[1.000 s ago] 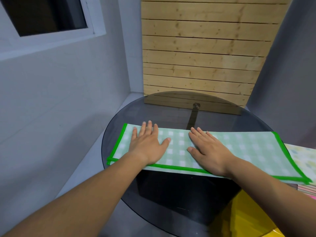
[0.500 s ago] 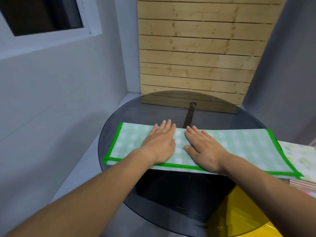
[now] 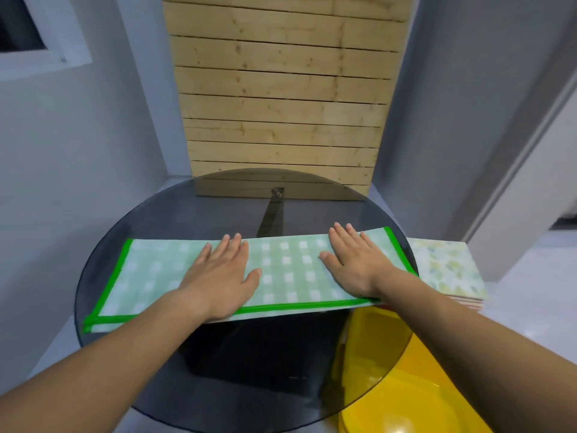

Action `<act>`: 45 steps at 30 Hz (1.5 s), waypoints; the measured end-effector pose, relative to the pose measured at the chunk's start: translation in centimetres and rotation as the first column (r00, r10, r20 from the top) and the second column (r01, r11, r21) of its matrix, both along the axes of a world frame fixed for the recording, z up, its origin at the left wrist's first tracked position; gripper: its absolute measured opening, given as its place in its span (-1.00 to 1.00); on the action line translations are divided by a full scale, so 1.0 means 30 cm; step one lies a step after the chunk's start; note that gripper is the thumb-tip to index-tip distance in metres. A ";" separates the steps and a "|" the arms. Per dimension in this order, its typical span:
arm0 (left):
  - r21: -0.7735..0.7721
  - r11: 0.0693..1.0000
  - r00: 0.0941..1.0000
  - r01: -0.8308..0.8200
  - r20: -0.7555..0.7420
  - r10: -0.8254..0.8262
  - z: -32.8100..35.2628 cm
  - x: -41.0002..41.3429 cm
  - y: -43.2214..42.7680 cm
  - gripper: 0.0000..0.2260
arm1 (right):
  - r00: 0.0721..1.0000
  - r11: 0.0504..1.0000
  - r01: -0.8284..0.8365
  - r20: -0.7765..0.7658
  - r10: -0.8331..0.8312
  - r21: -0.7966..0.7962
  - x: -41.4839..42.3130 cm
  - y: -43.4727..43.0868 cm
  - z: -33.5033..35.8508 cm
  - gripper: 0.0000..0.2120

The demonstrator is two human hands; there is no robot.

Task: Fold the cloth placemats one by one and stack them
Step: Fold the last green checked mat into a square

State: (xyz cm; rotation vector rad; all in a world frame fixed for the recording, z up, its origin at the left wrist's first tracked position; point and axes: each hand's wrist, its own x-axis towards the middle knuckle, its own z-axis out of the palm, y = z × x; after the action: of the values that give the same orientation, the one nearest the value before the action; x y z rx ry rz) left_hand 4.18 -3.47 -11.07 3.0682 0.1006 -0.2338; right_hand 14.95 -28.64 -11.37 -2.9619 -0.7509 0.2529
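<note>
Pressing flat, your left hand (image 3: 222,278) and right hand (image 3: 352,261) rest apart on the folded green placemat (image 3: 287,270), fingers straight. It lies mid-frame across the glass desk (image 3: 218,207), with other placemats (image 3: 449,270) stacked at right.

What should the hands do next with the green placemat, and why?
Probably the right hand should pinch the right end of the green placemat and fold it leftward. It lies as a long flat strip, left hand on it too, longer than the stack beside it.

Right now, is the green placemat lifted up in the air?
No, the green placemat lies flat on the glass table, with the left hand and the right hand spread flat on top of it.
</note>
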 end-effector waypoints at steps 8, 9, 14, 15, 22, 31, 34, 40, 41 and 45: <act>-0.078 0.990 0.992 0.122 0.023 -0.120 -0.017 0.085 -0.164 -0.41 | 1.000 1.000 -0.024 0.004 0.024 0.018 0.011 -0.012 -0.010 -0.34; -0.074 0.990 0.993 0.116 0.026 -0.115 -0.022 0.082 -0.162 -0.41 | 1.000 0.999 -0.022 0.001 0.022 0.026 0.019 -0.025 -0.010 -0.34; -0.092 0.991 0.995 0.098 0.030 -0.095 -0.018 0.070 -0.156 -0.39 | 0.995 0.995 0.098 0.026 -0.098 0.002 0.075 -0.136 -0.005 -0.31; -0.109 0.990 0.996 0.088 0.037 -0.084 -0.017 0.069 -0.158 -0.39 | 0.994 0.995 0.104 0.026 -0.104 -0.007 0.081 -0.144 -0.008 -0.31; -0.350 0.916 0.978 0.194 0.146 -0.151 0.001 0.036 -0.110 -0.75 | 0.995 0.997 0.062 0.073 -0.065 0.047 0.036 -0.123 0.026 -0.33; -0.300 0.953 0.996 -0.031 -0.093 0.003 0.053 0.015 -0.046 -0.51 | 0.972 0.943 -0.233 0.102 0.214 0.238 -0.238 0.070 0.099 -0.60; -0.155 0.976 0.970 -0.150 -0.215 0.115 0.108 0.032 -0.086 -0.45 | 0.967 0.928 -0.250 0.026 0.253 0.275 -0.273 0.081 0.081 -0.51; -0.074 0.983 0.965 -0.168 -0.217 0.149 0.125 -0.011 -0.096 -0.37 | 0.955 0.934 -0.295 0.071 0.287 0.201 -0.280 0.045 0.054 -0.48; -0.098 0.987 0.978 -0.132 -0.178 0.113 0.118 -0.033 -0.074 -0.37 | 0.961 0.944 -0.276 0.050 0.271 0.178 -0.273 0.039 0.054 -0.46; -0.241 0.963 0.993 0.119 0.041 -0.113 0.085 -0.146 0.031 -0.49 | 0.971 0.965 -0.236 -0.007 0.238 0.118 -0.217 0.044 0.035 -0.30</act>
State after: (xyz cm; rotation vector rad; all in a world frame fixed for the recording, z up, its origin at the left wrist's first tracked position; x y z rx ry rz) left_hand -0.21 -2.53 -8.54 2.8342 -0.1025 -0.1938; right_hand 8.43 -27.31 -10.33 -2.7544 -1.0801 0.2450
